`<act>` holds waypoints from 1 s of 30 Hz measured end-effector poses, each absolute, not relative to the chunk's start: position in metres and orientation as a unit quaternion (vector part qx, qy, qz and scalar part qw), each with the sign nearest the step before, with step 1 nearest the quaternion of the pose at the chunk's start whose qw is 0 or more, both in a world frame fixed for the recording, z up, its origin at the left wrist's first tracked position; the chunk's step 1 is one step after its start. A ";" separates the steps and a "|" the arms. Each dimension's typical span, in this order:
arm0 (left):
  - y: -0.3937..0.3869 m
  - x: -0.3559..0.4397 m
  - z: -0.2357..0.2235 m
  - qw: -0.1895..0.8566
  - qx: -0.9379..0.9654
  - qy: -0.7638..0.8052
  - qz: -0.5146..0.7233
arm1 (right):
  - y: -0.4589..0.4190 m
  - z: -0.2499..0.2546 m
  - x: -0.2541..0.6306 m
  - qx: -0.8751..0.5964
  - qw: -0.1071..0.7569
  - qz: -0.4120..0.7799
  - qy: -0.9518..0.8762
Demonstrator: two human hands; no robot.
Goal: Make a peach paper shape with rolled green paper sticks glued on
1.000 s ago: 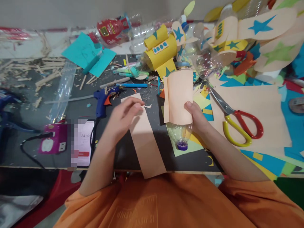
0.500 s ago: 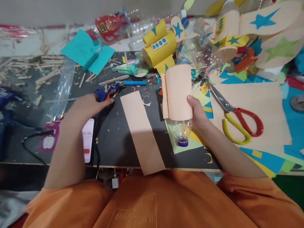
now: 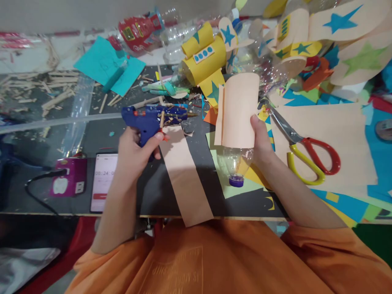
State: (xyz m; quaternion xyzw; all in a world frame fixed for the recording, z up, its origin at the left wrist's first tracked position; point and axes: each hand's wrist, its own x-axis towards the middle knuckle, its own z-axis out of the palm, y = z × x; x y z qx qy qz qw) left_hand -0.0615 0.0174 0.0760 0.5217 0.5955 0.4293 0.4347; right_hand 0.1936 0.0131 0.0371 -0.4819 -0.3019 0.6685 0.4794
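Note:
My left hand (image 3: 137,147) is wrapped round the handle of a blue hot glue gun (image 3: 147,120), its nozzle pointing right and a long clear glue stick (image 3: 73,121) trailing from its back. In my right hand (image 3: 261,139) is a clear plastic bottle (image 3: 237,159) with a purple cap (image 3: 236,181) pointing toward me. Peach paper (image 3: 240,110) wraps the bottle, and a flap of it stands out along the left side. Between my hands a peach paper strip (image 3: 186,175) lies on the black table, its near end over the edge.
Scissors (image 3: 294,136) with red and yellow handles rest on peach paper at right. A yellow paper-covered bottle (image 3: 205,61) lies at the back. Left are a phone (image 3: 102,179), a purple power adapter (image 3: 69,175) with a cable, and wood scraps (image 3: 58,94).
My left hand has closed on the glue gun and brought it up and to the right, above the strip's far end. My right hand has shifted the wrapped bottle slightly right and up.

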 end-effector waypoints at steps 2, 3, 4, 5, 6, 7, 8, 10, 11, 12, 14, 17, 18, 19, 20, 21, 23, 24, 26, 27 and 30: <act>0.012 -0.051 0.069 0.470 0.496 0.573 0.453 | 0.014 0.034 0.195 -0.500 0.474 0.660 -0.299; 0.010 -0.048 0.066 0.486 0.486 0.567 0.455 | 0.015 0.032 0.196 -0.506 0.474 0.655 -0.300; 0.009 -0.046 0.063 0.496 0.478 0.565 0.455 | 0.015 0.030 0.197 -0.511 0.476 0.649 -0.303; 0.009 -0.046 0.060 0.506 0.472 0.566 0.448 | 0.016 0.028 0.198 -0.516 0.476 0.642 -0.308; 0.009 -0.046 0.058 0.515 0.468 0.568 0.439 | 0.017 0.026 0.199 -0.520 0.475 0.638 -0.313; 0.009 -0.046 0.055 0.524 0.465 0.571 0.428 | 0.017 0.025 0.199 -0.523 0.473 0.634 -0.317; 0.009 -0.047 0.053 0.532 0.462 0.574 0.417 | 0.018 0.024 0.200 -0.526 0.469 0.634 -0.319; 0.009 -0.048 0.049 0.541 0.458 0.578 0.403 | 0.019 0.024 0.200 -0.528 0.463 0.636 -0.319; 0.009 -0.047 0.048 0.541 0.458 0.583 0.397 | 0.019 0.024 0.200 -0.528 0.463 0.637 -0.317; 0.009 -0.047 0.048 0.538 0.461 0.588 0.390 | 0.019 0.025 0.200 -0.527 0.463 0.639 -0.315; 0.009 -0.045 0.048 0.526 0.473 0.600 0.372 | 0.018 0.027 0.199 -0.523 0.464 0.645 -0.308; 0.008 -0.044 0.049 0.522 0.495 0.596 0.356 | 0.018 0.029 0.196 -0.514 0.480 0.651 -0.287; 0.007 -0.044 0.049 0.522 0.503 0.591 0.355 | 0.017 0.029 0.196 -0.515 0.485 0.648 -0.282; 0.007 -0.044 0.050 0.523 0.511 0.585 0.351 | 0.017 0.029 0.195 -0.518 0.486 0.644 -0.283; 0.006 -0.044 0.049 0.521 0.520 0.582 0.346 | 0.017 0.028 0.195 -0.524 0.484 0.638 -0.289; 0.006 -0.044 0.049 0.516 0.530 0.583 0.336 | 0.017 0.028 0.195 -0.531 0.477 0.632 -0.299; 0.005 -0.044 0.048 0.504 0.542 0.593 0.317 | 0.017 0.026 0.196 -0.542 0.463 0.623 -0.322; 0.005 -0.044 0.048 0.500 0.544 0.599 0.310 | 0.017 0.026 0.196 -0.545 0.458 0.620 -0.329; 0.005 -0.044 0.047 0.490 0.545 0.610 0.301 | 0.017 0.026 0.197 -0.547 0.456 0.618 -0.332; 0.005 -0.045 0.047 0.487 0.546 0.613 0.298 | 0.017 0.026 0.197 -0.548 0.456 0.617 -0.333; 0.006 -0.046 0.047 0.483 0.556 0.610 0.292 | 0.017 0.026 0.198 -0.543 0.456 0.615 -0.344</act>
